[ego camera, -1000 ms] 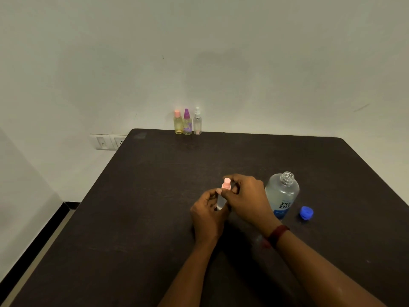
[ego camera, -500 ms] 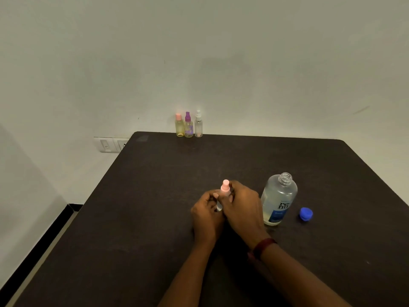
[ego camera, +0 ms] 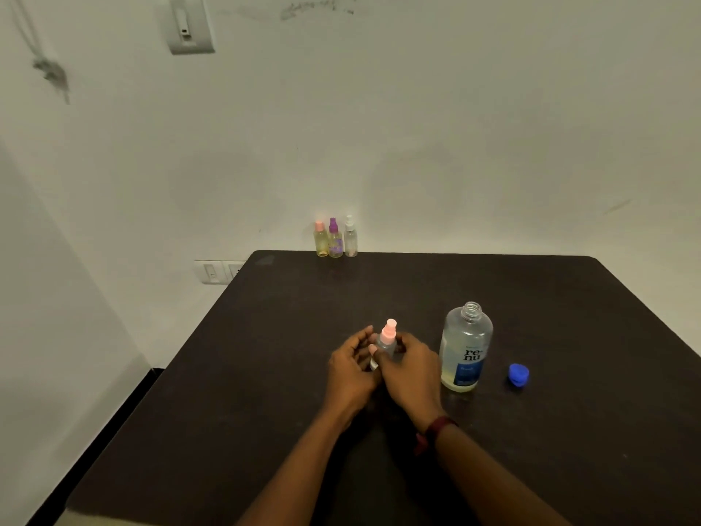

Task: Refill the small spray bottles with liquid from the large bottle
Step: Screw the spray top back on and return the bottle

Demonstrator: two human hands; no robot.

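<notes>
Left hand [ego camera: 351, 368]: fingers curled loosely round lower body of the small spray bottle [ego camera: 386, 345], steadying it.
Right hand [ego camera: 407, 368]: fingers wrapped on same bottle from the other side, thumb across the front; firm-looking hold.
Small spray bottle: upright btwn both hands, mid surface [ego camera: 265, 373], pink spray top [ego camera: 389, 331] on. Fill level can't tell, hands cover most of it.
Large bottle [ego camera: 466, 349]: stands open just right of the hands, approx half full or less, pale liquid.
Blue cap [ego camera: 518, 375]: off, lying on surface right of large bottle.
Other spray bottles [ego camera: 335, 239]: three in a row at far edge by the wall, tops on; two look yellowish-filled, third prob. clear.
Progress: this bottle looks capped, so either just filled or about to be opened; unclear which. Large bottle needs recapping at the end.
</notes>
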